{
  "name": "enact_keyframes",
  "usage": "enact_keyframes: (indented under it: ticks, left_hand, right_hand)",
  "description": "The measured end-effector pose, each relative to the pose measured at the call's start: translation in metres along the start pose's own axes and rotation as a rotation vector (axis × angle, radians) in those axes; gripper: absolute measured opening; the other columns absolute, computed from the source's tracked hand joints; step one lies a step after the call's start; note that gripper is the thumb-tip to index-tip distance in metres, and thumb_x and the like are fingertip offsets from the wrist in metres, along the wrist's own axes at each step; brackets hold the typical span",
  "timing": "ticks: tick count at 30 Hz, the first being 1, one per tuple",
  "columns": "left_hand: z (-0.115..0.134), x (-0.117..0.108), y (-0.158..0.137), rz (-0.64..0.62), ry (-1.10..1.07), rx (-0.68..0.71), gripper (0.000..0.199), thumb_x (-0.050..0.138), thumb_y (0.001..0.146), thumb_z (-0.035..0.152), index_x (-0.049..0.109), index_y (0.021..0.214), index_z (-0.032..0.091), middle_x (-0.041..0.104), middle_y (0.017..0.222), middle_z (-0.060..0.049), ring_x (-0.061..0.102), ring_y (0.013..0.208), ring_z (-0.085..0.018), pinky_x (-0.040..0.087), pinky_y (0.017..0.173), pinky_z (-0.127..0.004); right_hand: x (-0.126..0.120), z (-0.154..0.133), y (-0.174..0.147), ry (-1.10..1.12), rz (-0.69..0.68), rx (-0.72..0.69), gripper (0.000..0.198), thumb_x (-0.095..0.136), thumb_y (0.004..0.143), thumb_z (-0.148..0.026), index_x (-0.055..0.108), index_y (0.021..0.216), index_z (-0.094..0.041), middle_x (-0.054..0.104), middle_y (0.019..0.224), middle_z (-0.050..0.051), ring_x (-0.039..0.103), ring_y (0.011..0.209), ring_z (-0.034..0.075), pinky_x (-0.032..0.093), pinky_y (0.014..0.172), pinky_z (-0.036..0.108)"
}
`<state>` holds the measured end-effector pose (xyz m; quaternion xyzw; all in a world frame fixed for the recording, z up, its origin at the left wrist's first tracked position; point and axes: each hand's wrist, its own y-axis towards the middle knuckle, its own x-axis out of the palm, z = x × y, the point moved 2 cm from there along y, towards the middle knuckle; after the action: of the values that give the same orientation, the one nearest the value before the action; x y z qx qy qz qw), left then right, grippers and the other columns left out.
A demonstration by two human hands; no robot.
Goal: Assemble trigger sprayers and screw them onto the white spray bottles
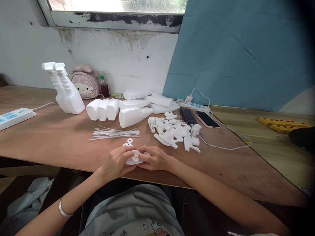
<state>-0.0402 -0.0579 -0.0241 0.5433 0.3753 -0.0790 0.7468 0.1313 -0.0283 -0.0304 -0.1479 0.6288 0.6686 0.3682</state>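
Note:
At the table's front edge, my left hand and my right hand are closed on one white plastic piece, which looks like a spray trigger head. Fingers cover much of it, so its exact shape is partly hidden. Just beyond my left fingertips lie small white ring washers. Behind these, a loose bundle of thin white dip tubes is spread out. A heap of white trigger heads lies to the right, beyond my right hand.
White bottles lie on their sides at the back. Two assembled spray bottles stand left, near a pink bag and a small bottle. A power strip is far left; a phone and a cable are right.

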Motion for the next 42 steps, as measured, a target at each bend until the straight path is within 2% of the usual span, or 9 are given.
enact_keyframes:
  ticks: [3,6,15,17,20,24,28,37,42]
  left_hand:
    - [0.0019,-0.0007,0.0008,-0.029,0.046,0.060,0.016,0.057,0.078,0.020,0.050,0.091,0.017,0.060,0.099,-0.012,0.061,0.081,-0.016,0.051,0.068,-0.027]
    - [0.0020,-0.0023,0.0024,-0.036,0.020,0.045,0.007,0.055,0.079,0.018,0.051,0.083,0.015,0.058,0.098,-0.012,0.060,0.073,-0.012,0.050,0.063,-0.023]
    - [-0.0016,0.0006,-0.0013,-0.052,-0.045,-0.067,0.018,0.058,0.076,0.021,0.041,0.078,0.016,0.059,0.093,-0.009,0.060,0.076,-0.014,0.048,0.063,-0.023]
    - [-0.0022,0.0019,-0.0011,-0.098,-0.053,-0.122,0.018,0.057,0.076,0.023,0.040,0.076,0.017,0.060,0.088,-0.007,0.059,0.070,-0.012,0.047,0.059,-0.022]
    - [-0.0027,0.0023,0.0009,-0.143,-0.045,-0.204,0.020,0.056,0.076,0.026,0.038,0.072,0.018,0.056,0.068,0.000,0.053,0.054,-0.010,0.040,0.050,-0.019]
    - [-0.0015,0.0005,0.0047,-0.143,-0.040,-0.206,0.021,0.055,0.075,0.026,0.036,0.070,0.018,0.048,0.058,0.004,0.044,0.045,-0.008,0.034,0.045,-0.018]
    - [-0.0018,0.0002,0.0050,-0.142,-0.060,-0.172,0.020,0.053,0.077,0.027,0.037,0.070,0.018,0.049,0.060,0.003,0.044,0.047,-0.007,0.035,0.046,-0.018]
    - [-0.0026,0.0021,0.0002,-0.116,-0.009,-0.068,0.016,0.053,0.079,0.022,0.040,0.071,0.017,0.060,0.073,-0.004,0.056,0.056,-0.010,0.042,0.051,-0.019]
    - [0.0018,-0.0019,0.0013,-0.010,0.140,0.025,0.008,0.056,0.077,0.020,0.049,0.079,0.017,0.064,0.091,-0.008,0.061,0.082,-0.017,0.048,0.071,-0.028]
  right_hand:
    - [-0.0006,-0.0002,0.0002,-0.001,0.007,0.001,0.014,0.053,0.081,-0.026,0.049,0.092,-0.019,0.060,0.085,0.003,0.058,0.064,0.009,0.048,0.057,0.019]
    - [-0.0010,-0.0001,0.0006,-0.007,-0.002,0.010,0.014,0.051,0.082,-0.026,0.048,0.093,-0.019,0.061,0.085,0.004,0.059,0.065,0.009,0.049,0.057,0.020]
    - [-0.0008,-0.0011,0.0002,-0.061,0.004,-0.035,0.018,0.053,0.080,-0.025,0.050,0.095,-0.017,0.061,0.086,0.005,0.060,0.074,0.011,0.050,0.065,0.021]
    - [-0.0012,-0.0010,0.0001,-0.079,0.021,-0.051,0.018,0.054,0.079,-0.022,0.050,0.096,-0.018,0.060,0.086,0.004,0.060,0.073,0.010,0.050,0.065,0.020]
    - [-0.0021,-0.0008,0.0003,-0.099,0.027,-0.071,0.018,0.053,0.079,-0.019,0.051,0.097,-0.020,0.059,0.085,0.003,0.059,0.072,0.009,0.050,0.066,0.020]
    - [-0.0025,-0.0002,0.0003,-0.091,0.028,-0.073,0.019,0.053,0.080,-0.018,0.052,0.099,-0.020,0.059,0.087,0.003,0.058,0.073,0.008,0.049,0.067,0.020]
    - [-0.0019,-0.0001,0.0001,-0.065,0.026,-0.064,0.020,0.053,0.080,-0.017,0.052,0.099,-0.021,0.059,0.087,0.003,0.058,0.072,0.008,0.049,0.067,0.020]
    - [0.0006,0.0005,-0.0012,0.018,-0.019,0.010,0.023,0.053,0.080,-0.020,0.051,0.103,-0.017,0.059,0.084,0.004,0.057,0.072,0.010,0.048,0.064,0.020]
    - [-0.0007,0.0016,0.0006,0.068,-0.015,0.042,0.019,0.052,0.081,-0.020,0.049,0.099,-0.016,0.059,0.085,0.005,0.058,0.076,0.010,0.049,0.066,0.019]
